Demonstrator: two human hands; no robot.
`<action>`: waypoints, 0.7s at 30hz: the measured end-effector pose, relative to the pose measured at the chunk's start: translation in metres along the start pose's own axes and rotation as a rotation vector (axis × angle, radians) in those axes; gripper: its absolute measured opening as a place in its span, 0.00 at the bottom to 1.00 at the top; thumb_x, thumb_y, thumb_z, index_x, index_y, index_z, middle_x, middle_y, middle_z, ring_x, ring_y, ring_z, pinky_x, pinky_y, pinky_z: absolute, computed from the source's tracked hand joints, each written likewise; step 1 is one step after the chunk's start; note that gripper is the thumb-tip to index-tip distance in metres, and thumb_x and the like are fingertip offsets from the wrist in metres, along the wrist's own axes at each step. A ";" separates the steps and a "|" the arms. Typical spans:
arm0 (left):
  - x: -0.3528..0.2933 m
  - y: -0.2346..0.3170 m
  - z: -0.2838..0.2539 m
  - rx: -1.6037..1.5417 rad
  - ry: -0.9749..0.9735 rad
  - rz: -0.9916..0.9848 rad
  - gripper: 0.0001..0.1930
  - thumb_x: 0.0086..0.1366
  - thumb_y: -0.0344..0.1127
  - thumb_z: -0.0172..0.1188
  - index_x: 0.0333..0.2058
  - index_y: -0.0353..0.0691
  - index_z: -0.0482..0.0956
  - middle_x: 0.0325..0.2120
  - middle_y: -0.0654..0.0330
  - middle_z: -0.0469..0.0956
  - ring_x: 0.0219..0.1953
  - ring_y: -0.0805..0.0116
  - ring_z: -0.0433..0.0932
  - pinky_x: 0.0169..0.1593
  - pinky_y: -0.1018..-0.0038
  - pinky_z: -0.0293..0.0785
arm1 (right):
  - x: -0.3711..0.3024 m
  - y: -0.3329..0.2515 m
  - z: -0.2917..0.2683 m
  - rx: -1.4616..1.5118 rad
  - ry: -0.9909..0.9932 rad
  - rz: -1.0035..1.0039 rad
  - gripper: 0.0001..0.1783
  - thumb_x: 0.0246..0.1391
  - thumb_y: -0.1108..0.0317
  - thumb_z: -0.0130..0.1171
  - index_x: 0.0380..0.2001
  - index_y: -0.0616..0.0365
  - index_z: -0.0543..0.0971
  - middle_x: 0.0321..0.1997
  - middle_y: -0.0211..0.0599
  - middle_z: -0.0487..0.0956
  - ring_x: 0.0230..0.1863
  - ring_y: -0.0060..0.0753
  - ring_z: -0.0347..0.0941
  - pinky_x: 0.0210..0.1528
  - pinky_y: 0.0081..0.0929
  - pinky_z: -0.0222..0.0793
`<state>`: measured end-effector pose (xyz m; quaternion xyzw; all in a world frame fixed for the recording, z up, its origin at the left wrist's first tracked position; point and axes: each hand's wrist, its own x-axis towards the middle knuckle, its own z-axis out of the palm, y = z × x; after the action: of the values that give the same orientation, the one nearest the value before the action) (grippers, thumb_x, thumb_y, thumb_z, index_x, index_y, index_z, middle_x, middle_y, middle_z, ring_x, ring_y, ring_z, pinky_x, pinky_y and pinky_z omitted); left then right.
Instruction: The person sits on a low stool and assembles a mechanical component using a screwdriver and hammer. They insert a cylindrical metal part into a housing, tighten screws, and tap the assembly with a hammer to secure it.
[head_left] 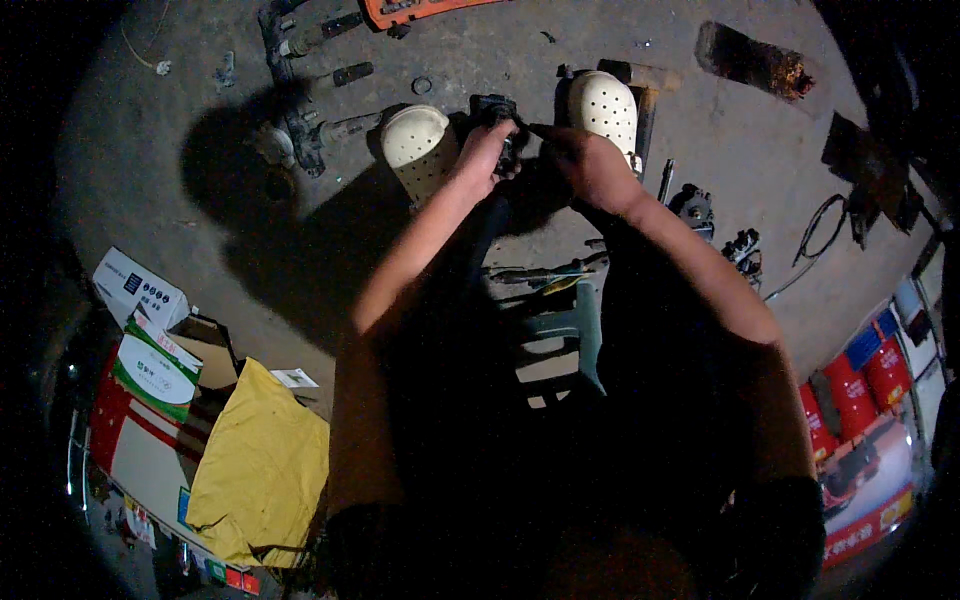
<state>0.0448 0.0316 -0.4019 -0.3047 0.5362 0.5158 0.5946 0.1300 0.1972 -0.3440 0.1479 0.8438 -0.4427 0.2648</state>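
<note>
Between two cream perforated clogs, a small dark mechanical part (493, 104) sits low over the floor. My left hand (482, 160) is closed around it, thumb along its upper side; its exact kind is lost in shadow. Just to the right, my right hand (600, 178) has its fingers bent in and pointing at the part. Those fingertips are dark, and whatever they pinch cannot be made out. The left clog (415, 140) is beside my left wrist, and the right clog (606, 108) is just beyond my right hand.
A dark metal assembly with rods (290, 120) lies at the far left, below an orange tray (420, 10). Small dark parts (692, 208) and a black cable (822, 225) lie right. Boxes (155, 365) and a yellow bag (265, 465) are near left. A green plastic stool (588, 335) is beneath me.
</note>
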 end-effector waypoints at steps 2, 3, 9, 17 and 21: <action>0.003 -0.003 0.001 -0.096 -0.007 -0.012 0.08 0.60 0.39 0.55 0.32 0.42 0.73 0.25 0.64 0.75 0.25 0.71 0.75 0.23 0.74 0.70 | 0.004 -0.004 0.001 -0.010 0.066 -0.044 0.16 0.52 0.68 0.52 0.45 0.58 0.75 0.35 0.54 0.78 0.37 0.56 0.74 0.39 0.44 0.70; 0.004 -0.006 0.004 -0.141 0.015 -0.013 0.07 0.60 0.39 0.54 0.32 0.43 0.74 0.25 0.64 0.75 0.27 0.72 0.75 0.25 0.74 0.71 | 0.006 -0.005 0.002 -0.011 0.091 -0.056 0.16 0.51 0.68 0.52 0.44 0.57 0.76 0.33 0.53 0.78 0.34 0.56 0.75 0.37 0.46 0.71; 0.003 -0.013 0.010 -0.158 0.070 -0.040 0.06 0.65 0.38 0.50 0.32 0.46 0.74 0.24 0.67 0.74 0.23 0.73 0.70 0.23 0.75 0.63 | 0.006 -0.013 0.005 -0.145 -0.091 0.093 0.22 0.53 0.66 0.51 0.52 0.52 0.71 0.36 0.52 0.78 0.37 0.56 0.74 0.39 0.44 0.70; -0.003 -0.008 0.010 0.051 0.137 0.023 0.05 0.64 0.32 0.48 0.34 0.39 0.71 0.25 0.61 0.71 0.23 0.70 0.69 0.21 0.71 0.63 | 0.003 -0.042 -0.006 -0.405 -0.114 0.175 0.21 0.53 0.61 0.51 0.53 0.44 0.71 0.30 0.48 0.79 0.32 0.51 0.76 0.34 0.45 0.72; -0.005 0.000 0.015 0.106 0.182 0.122 0.05 0.62 0.31 0.49 0.32 0.36 0.72 0.23 0.61 0.70 0.23 0.71 0.68 0.24 0.71 0.63 | 0.006 -0.043 -0.008 -0.456 -0.083 0.169 0.21 0.54 0.61 0.50 0.53 0.43 0.71 0.29 0.47 0.79 0.30 0.51 0.76 0.32 0.45 0.72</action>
<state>0.0505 0.0441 -0.3931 -0.2851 0.6321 0.4923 0.5262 0.1019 0.1793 -0.3152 0.1361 0.8950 -0.2227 0.3618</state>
